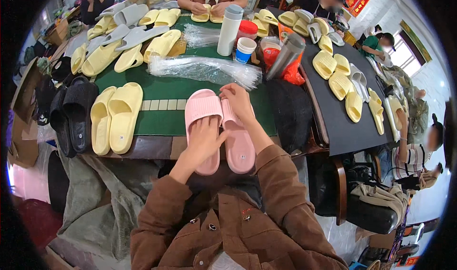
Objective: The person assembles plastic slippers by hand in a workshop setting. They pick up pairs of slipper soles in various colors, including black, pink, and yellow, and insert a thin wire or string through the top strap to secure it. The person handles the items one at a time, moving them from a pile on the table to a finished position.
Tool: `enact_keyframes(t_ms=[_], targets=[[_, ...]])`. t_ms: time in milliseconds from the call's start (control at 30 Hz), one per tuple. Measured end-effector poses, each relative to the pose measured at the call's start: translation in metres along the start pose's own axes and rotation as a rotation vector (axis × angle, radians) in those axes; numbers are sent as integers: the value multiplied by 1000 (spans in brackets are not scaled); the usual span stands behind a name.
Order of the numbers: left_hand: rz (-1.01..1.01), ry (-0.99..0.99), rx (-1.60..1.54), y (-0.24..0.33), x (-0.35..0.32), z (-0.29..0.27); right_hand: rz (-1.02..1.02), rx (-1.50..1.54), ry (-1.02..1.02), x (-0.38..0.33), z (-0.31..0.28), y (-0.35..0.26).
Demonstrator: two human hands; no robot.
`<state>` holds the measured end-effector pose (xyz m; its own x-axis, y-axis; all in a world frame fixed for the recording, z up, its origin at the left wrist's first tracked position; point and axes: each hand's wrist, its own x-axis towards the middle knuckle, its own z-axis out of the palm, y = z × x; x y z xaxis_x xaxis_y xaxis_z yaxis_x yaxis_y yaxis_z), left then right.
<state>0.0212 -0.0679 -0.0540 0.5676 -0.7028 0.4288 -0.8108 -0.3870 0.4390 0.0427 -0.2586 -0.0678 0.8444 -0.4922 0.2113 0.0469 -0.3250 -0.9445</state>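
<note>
Pink slippers [239, 144] across the near table edge [157, 149], green mat [164, 122] alongside

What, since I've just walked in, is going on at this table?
Someone in a brown jacket is handling pink slippers: the left hand has its fingers under one strap; the right hand is at the other slipper's toe. A yellow pair and a black pair lie to the left, with clear plastic beyond the pink ones. Across the table, another person's hands are on yellow slippers.
</note>
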Motion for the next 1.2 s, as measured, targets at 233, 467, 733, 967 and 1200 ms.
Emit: enact_keyframes(t_ms=[233, 467, 733, 967, 1200], targets=[[-206, -125, -72, 26, 32, -81, 14, 97, -22, 0, -3, 2], [-139, 87, -115, -43, 103, 1, 132, 240, -108, 10, -17, -19], [-142, 92, -437, -52, 115, 42, 100, 352, -94, 10, -17, 7], [-137, 277, -554, -46, 97, 45, 32, 328, -94, 3, -9, 7], [-155, 417, -595, -46, 96, 49, 69, 335, -74, -1, -10, 0]])
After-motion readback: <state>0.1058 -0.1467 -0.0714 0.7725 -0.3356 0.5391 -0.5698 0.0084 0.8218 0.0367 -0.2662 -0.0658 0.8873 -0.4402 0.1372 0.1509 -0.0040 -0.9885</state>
